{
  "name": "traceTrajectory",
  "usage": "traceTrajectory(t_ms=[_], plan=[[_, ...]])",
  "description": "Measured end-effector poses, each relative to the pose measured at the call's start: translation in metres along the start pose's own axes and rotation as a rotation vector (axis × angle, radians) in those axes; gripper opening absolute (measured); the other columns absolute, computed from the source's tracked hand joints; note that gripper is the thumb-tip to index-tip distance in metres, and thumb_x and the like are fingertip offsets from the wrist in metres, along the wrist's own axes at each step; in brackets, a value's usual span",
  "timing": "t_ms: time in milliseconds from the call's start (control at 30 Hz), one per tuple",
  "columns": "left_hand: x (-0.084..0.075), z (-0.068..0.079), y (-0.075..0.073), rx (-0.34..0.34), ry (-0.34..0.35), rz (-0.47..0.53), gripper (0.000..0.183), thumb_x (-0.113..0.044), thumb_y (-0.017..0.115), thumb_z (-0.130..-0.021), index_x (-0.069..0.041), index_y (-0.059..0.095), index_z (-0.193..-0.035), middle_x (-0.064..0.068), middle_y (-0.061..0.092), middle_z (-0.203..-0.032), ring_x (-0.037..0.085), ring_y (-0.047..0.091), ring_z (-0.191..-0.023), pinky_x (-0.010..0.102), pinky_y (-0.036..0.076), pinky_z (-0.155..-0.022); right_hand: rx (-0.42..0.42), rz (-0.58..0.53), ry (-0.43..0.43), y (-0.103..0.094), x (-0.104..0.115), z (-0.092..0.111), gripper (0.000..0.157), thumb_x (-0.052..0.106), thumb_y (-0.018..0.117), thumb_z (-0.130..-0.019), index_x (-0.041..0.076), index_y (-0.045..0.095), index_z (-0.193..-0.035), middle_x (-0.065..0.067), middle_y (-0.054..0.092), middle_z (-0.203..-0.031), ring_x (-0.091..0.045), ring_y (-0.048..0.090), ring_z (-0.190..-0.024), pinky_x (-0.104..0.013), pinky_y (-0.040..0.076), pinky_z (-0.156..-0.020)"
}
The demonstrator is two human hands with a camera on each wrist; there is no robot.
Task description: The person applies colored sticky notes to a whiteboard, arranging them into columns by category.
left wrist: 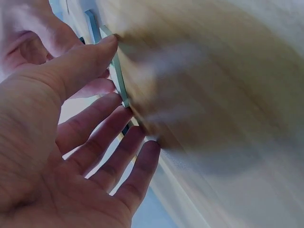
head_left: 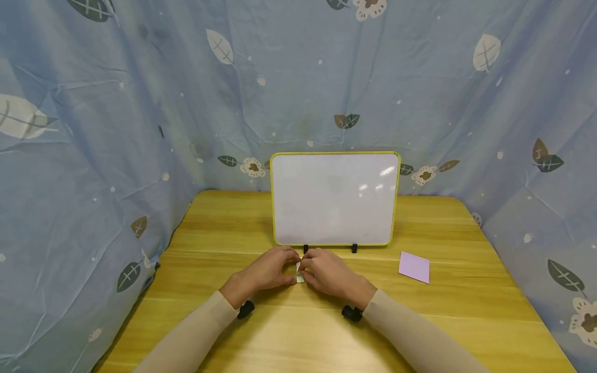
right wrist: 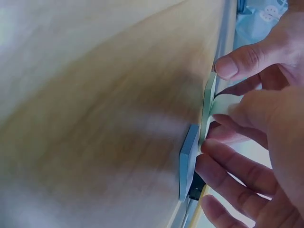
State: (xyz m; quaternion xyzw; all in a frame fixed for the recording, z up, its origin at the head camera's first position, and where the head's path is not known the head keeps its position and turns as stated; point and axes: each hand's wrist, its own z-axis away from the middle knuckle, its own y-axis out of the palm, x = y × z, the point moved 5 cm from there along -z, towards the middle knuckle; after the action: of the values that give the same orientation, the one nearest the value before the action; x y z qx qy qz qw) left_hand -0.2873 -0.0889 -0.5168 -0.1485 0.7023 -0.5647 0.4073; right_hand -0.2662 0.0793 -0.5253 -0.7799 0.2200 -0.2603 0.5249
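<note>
A small pale green sticky note pad lies on the table between the two hands, partly covered by fingers. My left hand holds it by two ends, thumb at the near end and index finger at the far one, the other fingers spread in the left wrist view. Over the pad, my right hand pinches a pale sheet that curls up from the pad in the right wrist view. A purple sticky note pad lies apart to the right; it looks bluish in the right wrist view.
A whiteboard with a yellow frame stands just behind the hands on black feet. The wooden table is bordered by blue patterned curtains at the back and sides.
</note>
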Motion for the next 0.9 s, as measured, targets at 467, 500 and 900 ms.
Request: traceTrajectory(t_ms=[467,500,900], plan=[[-0.006,-0.002,0.004,-0.101,-0.084,0.009,0.039,-0.021,0.1,-0.096,-0.001,0.082,-0.124,0.012,0.08,-0.125,0.03,0.078,-0.115,0.05,0.067,-0.103,-0.096,-0.149,0.188,-0.006,-0.007,-0.005,0.007,0.014,0.086,-0.105,0.018,0.086,-0.099,0.006,0.084,-0.094,-0.007,0.075,-0.081,-0.023,0.061,-0.074],[-0.006,-0.001,0.005,-0.102,-0.085,0.006,0.039,-0.021,0.1,-0.096,-0.001,0.081,-0.124,0.013,0.08,-0.125,0.03,0.078,-0.114,0.05,0.067,-0.102,-0.105,-0.155,0.206,-0.006,-0.008,-0.005,0.008,0.014,0.086,-0.105,0.018,0.086,-0.099,0.006,0.085,-0.093,-0.007,0.076,-0.08,-0.023,0.061,-0.074],[-0.006,-0.001,0.004,-0.132,-0.078,0.034,0.05,-0.02,0.102,-0.093,-0.006,0.065,-0.122,0.011,0.076,-0.113,0.019,0.067,-0.095,0.041,0.06,-0.086,-0.154,-0.167,0.409,-0.015,-0.029,-0.009,0.009,0.014,0.087,-0.105,0.016,0.083,-0.097,0.002,0.085,-0.089,-0.009,0.076,-0.078,-0.023,0.06,-0.066]])
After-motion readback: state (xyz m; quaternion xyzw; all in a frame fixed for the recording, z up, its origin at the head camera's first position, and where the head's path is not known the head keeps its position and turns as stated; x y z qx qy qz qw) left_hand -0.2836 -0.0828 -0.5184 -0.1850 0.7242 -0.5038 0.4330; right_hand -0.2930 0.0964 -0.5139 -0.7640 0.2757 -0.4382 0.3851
